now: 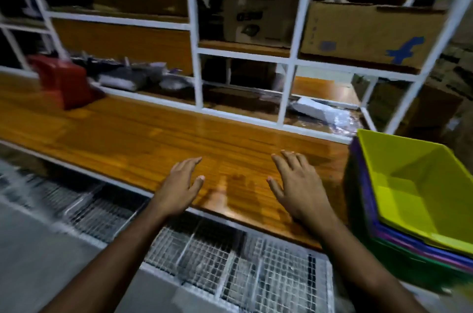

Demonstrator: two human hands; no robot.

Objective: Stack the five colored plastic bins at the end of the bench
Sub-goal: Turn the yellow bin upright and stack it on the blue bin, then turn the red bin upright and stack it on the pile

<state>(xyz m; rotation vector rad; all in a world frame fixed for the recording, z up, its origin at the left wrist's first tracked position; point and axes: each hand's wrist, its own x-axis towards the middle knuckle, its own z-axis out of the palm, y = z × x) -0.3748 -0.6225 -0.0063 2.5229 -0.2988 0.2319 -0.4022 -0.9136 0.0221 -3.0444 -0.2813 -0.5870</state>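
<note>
Over the wooden desk (143, 141) both hands hover empty, fingers spread: left hand (180, 184), right hand (298, 184). Nested bins (399, 200) sit at three o'clock; red bin (65, 82) waits at ten. Fetch it two-handed by the rim, I'd say.

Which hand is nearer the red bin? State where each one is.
Left. The left hand hovers over the bench's front edge, right of the red bin; the right hand is farther right, beside the stacked bins.

Both hands, left (179, 184) and right (297, 184), reach forward, palms down, fingers straight.
</note>
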